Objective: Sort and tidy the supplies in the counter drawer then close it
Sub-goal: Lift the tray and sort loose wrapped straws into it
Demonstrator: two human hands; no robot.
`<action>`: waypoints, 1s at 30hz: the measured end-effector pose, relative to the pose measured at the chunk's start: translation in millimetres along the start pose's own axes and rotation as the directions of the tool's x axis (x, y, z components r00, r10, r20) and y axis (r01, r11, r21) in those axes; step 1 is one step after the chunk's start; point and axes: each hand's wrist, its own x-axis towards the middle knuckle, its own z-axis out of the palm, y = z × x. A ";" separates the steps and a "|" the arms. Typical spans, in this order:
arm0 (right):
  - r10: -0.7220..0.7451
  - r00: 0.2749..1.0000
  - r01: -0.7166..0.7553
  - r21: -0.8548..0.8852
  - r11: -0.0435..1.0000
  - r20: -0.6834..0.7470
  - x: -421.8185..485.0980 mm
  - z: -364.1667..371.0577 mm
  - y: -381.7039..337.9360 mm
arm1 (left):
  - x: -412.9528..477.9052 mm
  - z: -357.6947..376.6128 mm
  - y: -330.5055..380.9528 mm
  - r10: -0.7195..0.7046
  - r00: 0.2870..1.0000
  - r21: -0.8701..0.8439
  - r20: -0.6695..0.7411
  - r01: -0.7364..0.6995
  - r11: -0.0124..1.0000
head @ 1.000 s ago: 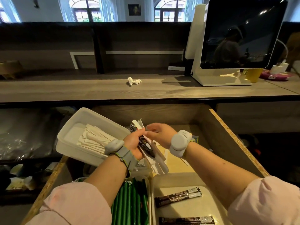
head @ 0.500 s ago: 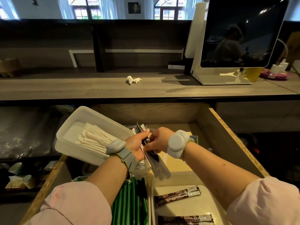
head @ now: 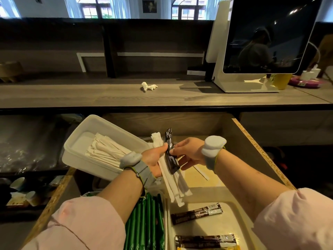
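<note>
Both forearms reach forward above the open drawer (head: 252, 150). The left hand (head: 153, 160) curls round a bundle of white wrapped straws (head: 178, 186), thumb on top. The right hand (head: 189, 152) pinches the dark sachet (head: 170, 156) between thumb and fingertips, against that bundle, above the drawer's middle.

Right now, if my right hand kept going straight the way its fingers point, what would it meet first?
The dark sachet, which the right hand seems to pinch; right behind it, probably the left hand gripping the white straws.
</note>
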 end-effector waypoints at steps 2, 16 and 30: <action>-0.034 0.999 0.033 -0.102 0.994 -0.011 -0.4 6.4 -3.0 | 0.5 0.8 -0.1 -0.014 1.000 -0.006 -0.012 0.014 1.000; -0.053 0.986 0.161 -0.805 0.572 0.160 -37.9 -27.1 1.5 | 19.9 -14.5 3.3 0.170 0.956 0.152 -0.241 -0.136 0.979; 0.275 0.922 0.120 -0.877 0.465 0.272 -28.9 -1.9 41.1 | 22.7 -18.2 11.9 0.258 0.910 0.002 -0.326 -0.272 0.962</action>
